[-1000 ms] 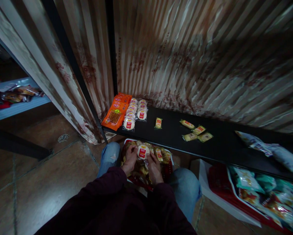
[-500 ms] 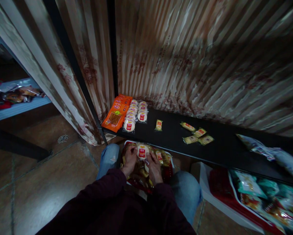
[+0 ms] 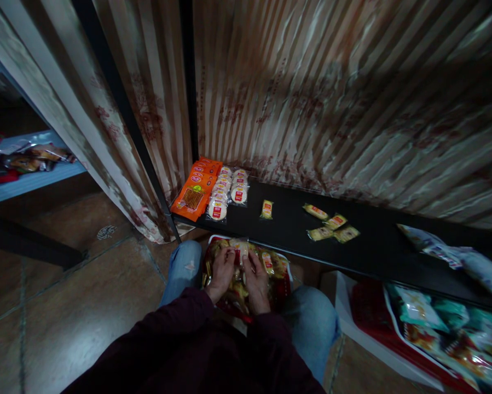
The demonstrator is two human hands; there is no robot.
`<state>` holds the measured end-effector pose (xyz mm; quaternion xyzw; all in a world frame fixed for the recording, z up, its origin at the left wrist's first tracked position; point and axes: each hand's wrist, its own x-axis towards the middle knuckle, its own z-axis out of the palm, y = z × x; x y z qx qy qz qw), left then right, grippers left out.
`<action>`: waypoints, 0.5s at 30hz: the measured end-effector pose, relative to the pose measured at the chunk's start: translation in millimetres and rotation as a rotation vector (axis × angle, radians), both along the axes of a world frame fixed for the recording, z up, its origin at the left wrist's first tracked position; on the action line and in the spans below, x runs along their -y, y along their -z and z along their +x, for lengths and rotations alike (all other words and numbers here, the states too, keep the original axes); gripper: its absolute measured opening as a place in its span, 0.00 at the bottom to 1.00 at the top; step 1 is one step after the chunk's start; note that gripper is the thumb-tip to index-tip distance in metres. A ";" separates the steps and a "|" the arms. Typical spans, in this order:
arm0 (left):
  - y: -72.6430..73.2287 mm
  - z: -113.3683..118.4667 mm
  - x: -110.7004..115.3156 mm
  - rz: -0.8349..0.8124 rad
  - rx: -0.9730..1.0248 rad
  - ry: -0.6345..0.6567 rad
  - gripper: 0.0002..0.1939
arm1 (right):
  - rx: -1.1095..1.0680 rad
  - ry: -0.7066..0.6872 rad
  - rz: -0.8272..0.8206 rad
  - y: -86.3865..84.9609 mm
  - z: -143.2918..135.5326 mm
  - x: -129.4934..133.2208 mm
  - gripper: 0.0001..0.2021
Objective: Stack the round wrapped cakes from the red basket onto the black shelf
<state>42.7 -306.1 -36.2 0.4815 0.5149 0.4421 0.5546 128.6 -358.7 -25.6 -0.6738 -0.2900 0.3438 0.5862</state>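
Between my knees is a red basket with a white rim [image 3: 288, 272], full of small wrapped snacks. Above its far side, both my hands hold a round white packaged cake [image 3: 240, 247] with a red label, blurred and tilted now. The fingers of my left hand [image 3: 222, 271] pinch its left edge, and those of my right hand [image 3: 254, 278] close on its right side. On the black shelf [image 3: 287, 202] ahead, two rows of similar white cakes [image 3: 217, 209] overlap beside orange snack packets [image 3: 193, 191].
A single yellow-wrapped snack [image 3: 266, 209] and several more yellow packets [image 3: 335, 221] lie on the shelf. Farther right is a crumpled blue-white bag [image 3: 463, 257]. A second red basket [image 3: 372, 309] holds bagged snacks at lower right. A striped curtain [image 3: 270, 98] hangs behind.
The white cake has tipped, so its round label face shows less clearly. My hands have shifted slightly with it, still over the basket. The shelf items have not moved.
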 end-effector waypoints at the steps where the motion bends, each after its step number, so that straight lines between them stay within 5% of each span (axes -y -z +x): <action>1: -3.2 -0.2 1.2 -0.040 0.063 0.007 0.08 | 0.014 -0.017 0.011 -2.6 -2.5 1.0 0.26; 7: -14.7 -1.2 3.6 -0.191 0.266 0.027 0.14 | 0.113 -0.069 0.081 -1.6 -10.1 0.7 0.21; 15: -4.1 1.3 4.8 -0.318 0.397 -0.041 0.18 | 0.287 -0.071 0.158 11.2 -5.6 -1.2 0.14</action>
